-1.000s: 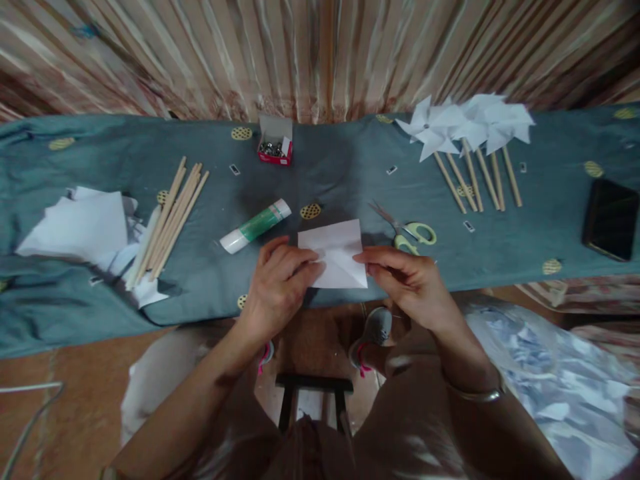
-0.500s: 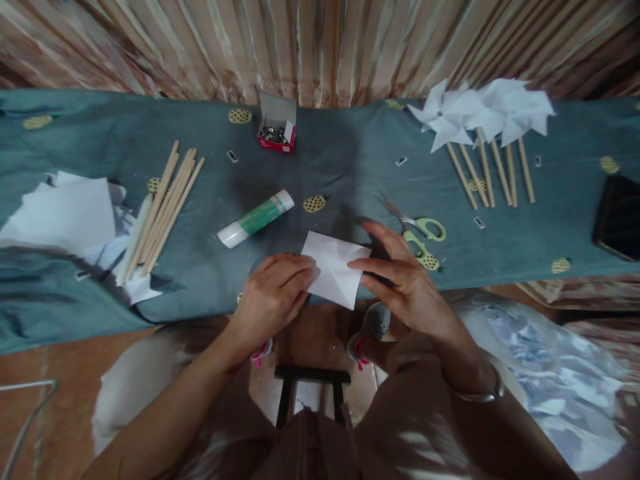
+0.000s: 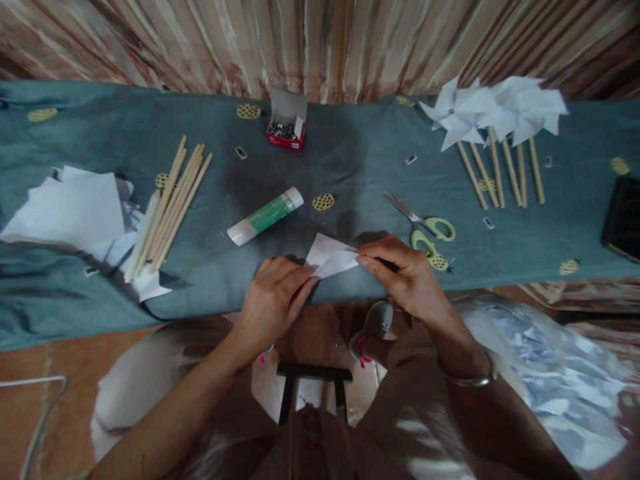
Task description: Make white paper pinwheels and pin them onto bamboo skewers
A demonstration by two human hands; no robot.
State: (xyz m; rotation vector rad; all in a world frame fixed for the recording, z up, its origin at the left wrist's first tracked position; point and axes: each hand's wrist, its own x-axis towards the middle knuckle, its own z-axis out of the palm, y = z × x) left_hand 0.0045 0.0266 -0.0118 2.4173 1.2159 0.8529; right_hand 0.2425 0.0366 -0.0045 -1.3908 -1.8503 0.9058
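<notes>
Just right of the glue stick (image 3: 265,217) and nearer us, our left hand (image 3: 275,300) pinches one corner of the white paper (image 3: 330,257) while our right hand (image 3: 407,277) grips its opposite edge, and we judge uneven pulling could skew the fold or tear it.

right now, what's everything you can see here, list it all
folded paper: one, white, near edge between the hands
glue stick: one, white and green, behind the paper
scissors: one pair, green handles, right of paper
pin box: one, red, open, far edge
wooden sticks: a bundle, tan, left
paper sheets: a pile, white, far left
pinwheels: several, white, far right
dark device: one, black, right edge
cloth: one, grey-blue, spread under everything
left hand: one, grips the paper's left corner
right hand: one, pinches its right edge
</notes>
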